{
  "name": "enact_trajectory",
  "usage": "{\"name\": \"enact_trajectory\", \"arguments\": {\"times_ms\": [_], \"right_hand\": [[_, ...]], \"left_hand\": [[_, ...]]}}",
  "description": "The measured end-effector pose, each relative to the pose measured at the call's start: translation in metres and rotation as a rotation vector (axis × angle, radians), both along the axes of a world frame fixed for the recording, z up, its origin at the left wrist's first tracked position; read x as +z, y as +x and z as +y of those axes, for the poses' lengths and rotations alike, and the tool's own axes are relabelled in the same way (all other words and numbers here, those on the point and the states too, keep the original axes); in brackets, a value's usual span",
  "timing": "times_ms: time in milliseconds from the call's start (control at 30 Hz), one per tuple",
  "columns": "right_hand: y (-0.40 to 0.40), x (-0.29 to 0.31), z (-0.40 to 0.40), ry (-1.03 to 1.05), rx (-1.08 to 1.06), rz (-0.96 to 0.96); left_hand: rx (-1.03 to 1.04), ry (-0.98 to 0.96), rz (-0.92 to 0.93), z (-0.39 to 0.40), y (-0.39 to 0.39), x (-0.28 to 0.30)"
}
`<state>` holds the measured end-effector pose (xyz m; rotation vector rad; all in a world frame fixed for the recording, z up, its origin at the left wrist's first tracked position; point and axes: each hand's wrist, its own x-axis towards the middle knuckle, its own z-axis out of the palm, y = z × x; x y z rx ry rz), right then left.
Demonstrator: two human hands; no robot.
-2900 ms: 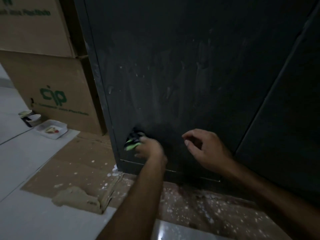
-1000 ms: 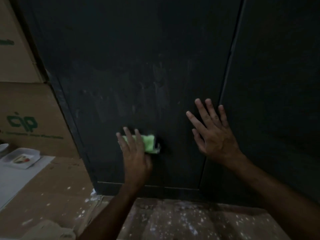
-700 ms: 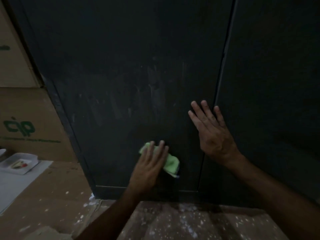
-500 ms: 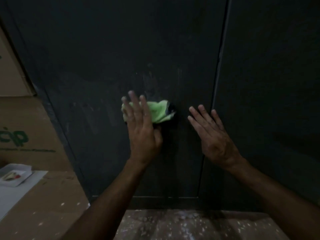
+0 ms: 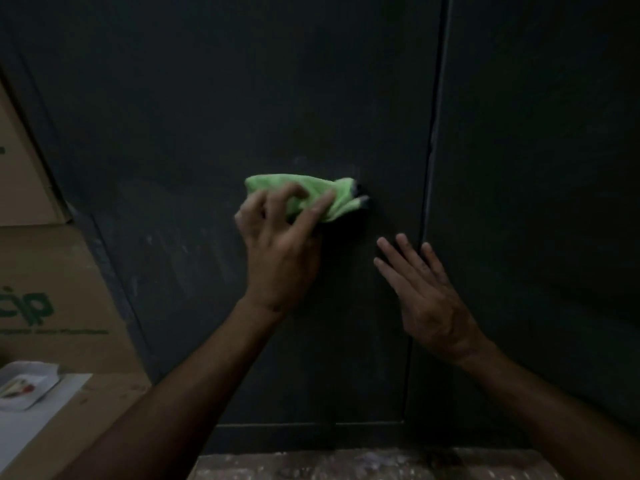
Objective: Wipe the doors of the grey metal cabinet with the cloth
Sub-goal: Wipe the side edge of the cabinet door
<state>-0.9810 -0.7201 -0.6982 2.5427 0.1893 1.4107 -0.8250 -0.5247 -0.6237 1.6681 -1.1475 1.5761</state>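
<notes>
Curled fingers of the left hand (image 5: 280, 258) grip the bunched bright green cloth (image 5: 308, 197), holding it against the left door of the dark grey metal cabinet (image 5: 242, 109), near that door's right edge. Lower down, the right hand (image 5: 426, 292) lies flat, fingers straight, across the seam between the doors. Brown cardboard boxes (image 5: 45, 289) stand beside the cabinet's left edge.

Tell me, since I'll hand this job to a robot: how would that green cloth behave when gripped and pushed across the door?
The bunched green cloth probably is soft and floppy: it creases under the left hand. It likely slides readily on the smooth dark grey metal door. Its loose end beside the fingers may trail.
</notes>
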Motion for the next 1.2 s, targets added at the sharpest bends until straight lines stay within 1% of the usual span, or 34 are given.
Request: {"name": "enact_trajectory", "arguments": {"times_ms": [67, 133, 167, 200, 233, 333, 367, 400, 433, 500, 567, 633, 700, 733, 800, 833, 867, 900, 967, 1000, 1033, 1100, 1167, 1200], "right_hand": [[-0.003, 0.003, -0.004, -0.03, 0.013, 0.008], [-0.007, 0.008, -0.006, -0.034, 0.025, 0.015], [-0.009, 0.009, -0.006, -0.026, 0.024, 0.016], [-0.01, 0.011, -0.006, -0.016, 0.024, 0.014], [-0.011, 0.011, -0.004, -0.008, 0.027, 0.012], [-0.012, 0.015, 0.0, -0.007, 0.021, -0.008], [-0.011, 0.018, -0.001, 0.003, 0.009, -0.024], [-0.009, 0.023, -0.002, 0.022, -0.004, -0.046], [-0.007, 0.029, -0.003, 0.044, -0.016, -0.072], [-0.006, 0.035, -0.006, 0.067, -0.036, -0.113], [-0.01, 0.033, -0.005, 0.054, -0.046, -0.089], [-0.014, 0.031, -0.002, 0.041, -0.037, -0.05], [-0.015, 0.032, -0.003, 0.049, -0.033, -0.046], [-0.015, 0.033, -0.003, 0.057, -0.038, -0.045], [-0.014, 0.032, 0.0, 0.071, -0.051, -0.043], [-0.013, 0.032, 0.001, 0.074, -0.06, -0.048], [-0.011, 0.031, 0.002, 0.079, -0.07, -0.058], [-0.01, 0.032, 0.002, 0.091, -0.082, -0.068], [-0.01, 0.036, 0.002, 0.138, -0.101, -0.096], [-0.01, 0.04, 0.001, 0.152, -0.104, -0.112], [-0.011, 0.042, 0.001, 0.149, -0.102, -0.118], [-0.012, 0.043, 0.005, 0.136, -0.102, -0.105], [-0.012, 0.043, 0.009, 0.131, -0.107, -0.088], [-0.011, 0.042, 0.011, 0.13, -0.118, -0.078]], "left_hand": [[-0.044, 0.18, -0.173, -0.001, 0.008, -0.012], [-0.046, 0.408, -0.348, 0.024, 0.027, -0.033], [-0.024, 0.472, -0.388, 0.038, 0.034, -0.037], [-0.008, 0.475, -0.39, 0.047, 0.037, -0.035], [-0.004, 0.422, -0.353, 0.049, 0.037, -0.026], [-0.021, 0.064, -0.093, 0.014, 0.013, 0.025], [-0.032, -0.011, -0.019, -0.006, 0.001, 0.04], [-0.044, -0.034, 0.011, -0.024, -0.01, 0.049], [-0.055, 0.002, -0.012, -0.037, -0.019, 0.05], [-0.069, 0.198, -0.164, -0.038, -0.019, 0.027], [-0.06, 0.38, -0.297, -0.007, 0.004, 0.004], [-0.028, 0.458, -0.363, 0.031, 0.028, 0.004], [0.006, 0.402, -0.324, 0.049, 0.036, 0.029], [0.021, 0.306, -0.269, 0.044, 0.033, 0.048], [0.038, 0.067, -0.102, 0.012, 0.014, 0.094], [0.03, -0.009, -0.023, -0.01, 0.001, 0.114], [0.023, -0.016, 0.003, -0.031, -0.012, 0.128], [0.013, 0.041, -0.031, -0.047, -0.022, 0.13], [-0.006, 0.297, -0.243, -0.054, -0.022, 0.105], [-0.024, 0.407, -0.337, -0.042, -0.016, 0.085], [-0.038, 0.481, -0.389, -0.022, -0.004, 0.065], [-0.049, 0.568, -0.459, 0.029, 0.026, 0.041], [-0.013, 0.621, -0.501, 0.079, 0.056, 0.047], [0.024, 0.594, -0.491, 0.098, 0.068, 0.059]]}}
